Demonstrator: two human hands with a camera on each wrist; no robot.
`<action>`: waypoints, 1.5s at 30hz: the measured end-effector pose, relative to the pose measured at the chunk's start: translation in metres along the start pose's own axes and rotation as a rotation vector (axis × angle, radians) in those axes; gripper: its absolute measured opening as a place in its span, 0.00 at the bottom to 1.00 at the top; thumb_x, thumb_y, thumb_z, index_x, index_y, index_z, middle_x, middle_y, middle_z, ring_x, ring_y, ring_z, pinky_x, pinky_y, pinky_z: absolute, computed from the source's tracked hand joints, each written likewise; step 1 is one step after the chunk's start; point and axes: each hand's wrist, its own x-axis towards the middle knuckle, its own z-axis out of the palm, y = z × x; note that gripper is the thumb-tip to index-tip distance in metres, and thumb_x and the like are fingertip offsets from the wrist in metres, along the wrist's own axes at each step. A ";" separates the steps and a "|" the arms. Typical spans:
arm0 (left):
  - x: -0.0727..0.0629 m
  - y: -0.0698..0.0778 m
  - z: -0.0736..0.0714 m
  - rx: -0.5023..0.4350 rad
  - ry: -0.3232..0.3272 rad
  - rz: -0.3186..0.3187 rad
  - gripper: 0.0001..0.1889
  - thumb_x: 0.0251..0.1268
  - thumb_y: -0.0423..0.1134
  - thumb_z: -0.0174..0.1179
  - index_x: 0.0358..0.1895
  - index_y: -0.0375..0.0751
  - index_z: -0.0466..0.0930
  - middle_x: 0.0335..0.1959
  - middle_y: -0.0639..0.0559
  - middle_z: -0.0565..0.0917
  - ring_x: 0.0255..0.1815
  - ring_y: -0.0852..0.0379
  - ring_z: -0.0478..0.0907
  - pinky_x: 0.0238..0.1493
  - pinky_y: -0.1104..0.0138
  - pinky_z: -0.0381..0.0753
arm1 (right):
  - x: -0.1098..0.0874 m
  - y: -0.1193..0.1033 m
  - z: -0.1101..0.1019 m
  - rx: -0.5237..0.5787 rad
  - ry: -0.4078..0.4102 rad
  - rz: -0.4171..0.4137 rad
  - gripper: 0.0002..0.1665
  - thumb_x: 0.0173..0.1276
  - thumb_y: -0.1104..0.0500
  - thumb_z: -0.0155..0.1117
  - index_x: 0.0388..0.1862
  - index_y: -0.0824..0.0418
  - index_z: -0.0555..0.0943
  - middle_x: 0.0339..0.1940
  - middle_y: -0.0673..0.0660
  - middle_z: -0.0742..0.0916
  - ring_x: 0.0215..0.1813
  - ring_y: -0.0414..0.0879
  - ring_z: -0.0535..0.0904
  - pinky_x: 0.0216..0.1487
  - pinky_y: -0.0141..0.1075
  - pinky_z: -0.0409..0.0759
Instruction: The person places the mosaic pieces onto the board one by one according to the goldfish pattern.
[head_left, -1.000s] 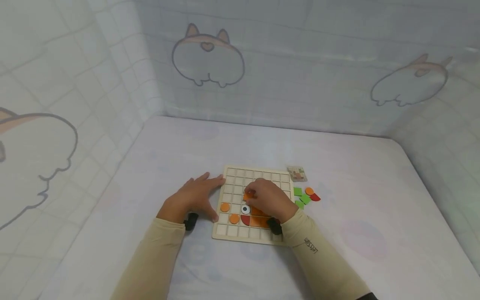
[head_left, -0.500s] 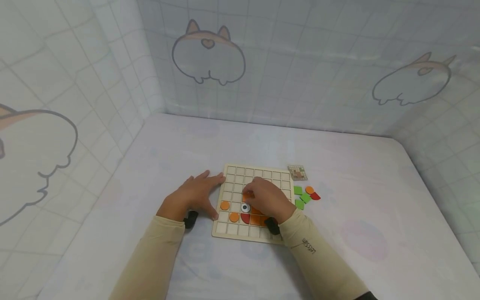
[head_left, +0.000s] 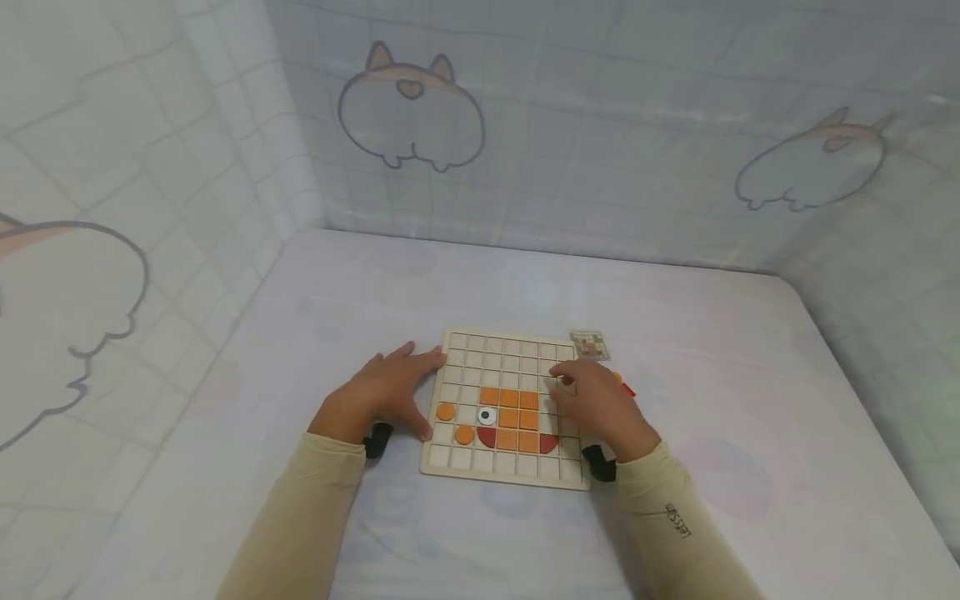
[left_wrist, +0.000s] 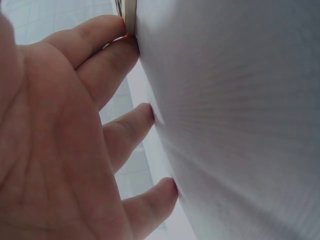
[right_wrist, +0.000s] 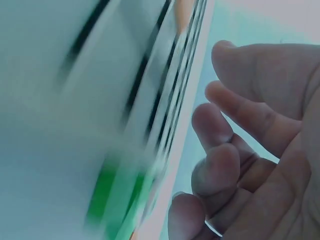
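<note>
A pale wooden grid board lies on the table. My left hand spreads beside it, index finger and thumb at the board's left edge; in the left wrist view, other fingertips rest on the cloth. Several orange square tiles form a block on the grid, with a white eye disc at its left. Red quarter-circle tiles flank the bottom row. Two orange round tiles sit further left. Over the board's right side, my right hand is loosely bent, holding nothing.
A small pattern card lies off the board's upper right corner. Green tiles show blurred in the right wrist view. A red piece peeks out behind the right hand. Fabric walls enclose the table at the back and sides.
My right hand has let go of an orange square tile, now at the upper left of the orange block, and moved right across the board. The left hand stays at the edge.
</note>
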 end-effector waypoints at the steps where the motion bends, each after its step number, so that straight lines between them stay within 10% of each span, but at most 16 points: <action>1: 0.000 0.000 0.000 0.002 -0.001 -0.003 0.65 0.31 0.54 0.86 0.81 0.62 0.57 0.84 0.51 0.54 0.85 0.39 0.42 0.81 0.38 0.41 | -0.002 0.009 -0.004 0.004 0.013 0.021 0.22 0.72 0.53 0.63 0.62 0.57 0.82 0.55 0.58 0.85 0.55 0.53 0.81 0.54 0.50 0.82; 18: 0.000 0.002 0.002 -0.028 -0.010 -0.039 0.67 0.28 0.55 0.87 0.81 0.64 0.56 0.84 0.41 0.50 0.81 0.26 0.44 0.74 0.28 0.50 | -0.018 0.079 -0.026 0.043 0.070 0.313 0.27 0.74 0.52 0.58 0.68 0.62 0.77 0.61 0.69 0.81 0.58 0.61 0.78 0.53 0.55 0.82; 37: 0.001 0.003 0.002 -0.010 0.010 -0.014 0.67 0.27 0.56 0.87 0.81 0.62 0.57 0.84 0.46 0.54 0.84 0.37 0.43 0.78 0.32 0.45 | -0.018 0.085 -0.032 0.014 0.064 0.276 0.19 0.72 0.63 0.58 0.59 0.61 0.83 0.58 0.69 0.80 0.50 0.58 0.75 0.41 0.43 0.79; 45: 0.000 0.004 0.001 -0.011 0.004 -0.015 0.67 0.28 0.55 0.87 0.81 0.61 0.57 0.83 0.46 0.55 0.85 0.38 0.43 0.78 0.32 0.45 | -0.018 0.081 -0.033 0.067 0.050 0.329 0.23 0.69 0.57 0.68 0.59 0.65 0.81 0.55 0.66 0.82 0.53 0.58 0.75 0.52 0.50 0.83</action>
